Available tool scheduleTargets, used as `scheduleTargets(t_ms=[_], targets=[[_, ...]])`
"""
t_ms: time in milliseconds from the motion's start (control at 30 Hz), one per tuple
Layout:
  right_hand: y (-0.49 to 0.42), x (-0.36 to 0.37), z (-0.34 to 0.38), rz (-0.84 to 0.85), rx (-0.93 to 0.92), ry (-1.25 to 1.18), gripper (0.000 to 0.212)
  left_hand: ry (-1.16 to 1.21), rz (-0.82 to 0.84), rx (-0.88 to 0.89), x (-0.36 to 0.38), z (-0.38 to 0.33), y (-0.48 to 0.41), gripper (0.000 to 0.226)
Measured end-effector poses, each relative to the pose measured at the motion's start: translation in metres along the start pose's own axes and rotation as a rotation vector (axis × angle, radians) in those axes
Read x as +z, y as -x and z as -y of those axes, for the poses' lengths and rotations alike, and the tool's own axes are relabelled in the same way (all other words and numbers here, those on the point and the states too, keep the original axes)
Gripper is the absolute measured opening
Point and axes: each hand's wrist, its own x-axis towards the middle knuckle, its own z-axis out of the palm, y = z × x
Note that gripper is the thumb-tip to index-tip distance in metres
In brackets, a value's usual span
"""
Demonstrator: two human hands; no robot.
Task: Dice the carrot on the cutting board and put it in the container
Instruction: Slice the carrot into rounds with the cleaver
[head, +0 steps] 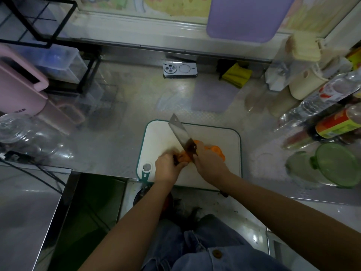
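A white cutting board point(218, 139) with a teal rim lies on the steel counter. On it my left hand point(169, 168) holds down the uncut piece of carrot point(185, 157). My right hand point(210, 163) grips the handle of a cleaver point(180, 132), whose blade slants up to the left and sits against the carrot. Cut orange carrot pieces point(217, 150) lie just right of the blade, partly hidden behind my right hand. A clear container point(304, 170) with an open green lid point(338, 165) stands on the counter to the right of the board.
A phone point(180, 70) and a yellow cloth point(236, 74) lie at the back of the counter. Bottles point(332, 122) crowd the right edge. A pink appliance point(19, 85) and a glass jar point(25, 132) stand at the left. A purple board point(248, 16) leans on the back wall.
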Motion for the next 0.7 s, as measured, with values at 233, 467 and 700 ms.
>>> scheduleTargets(t_ms=[233,467,700], targets=[[0.012,0.000,0.003,0.018,-0.012,0.106,0.046,0.042,0.018,-0.027,0.002,0.001,-0.001,0.027],[0.028,-0.015,0.012,0.165,0.020,0.168,0.027,0.022,0.027,-0.010,0.002,0.001,-0.002,0.024],[0.007,0.003,0.020,0.168,0.073,0.147,0.029,-0.034,0.041,0.009,0.000,-0.001,-0.007,0.024]])
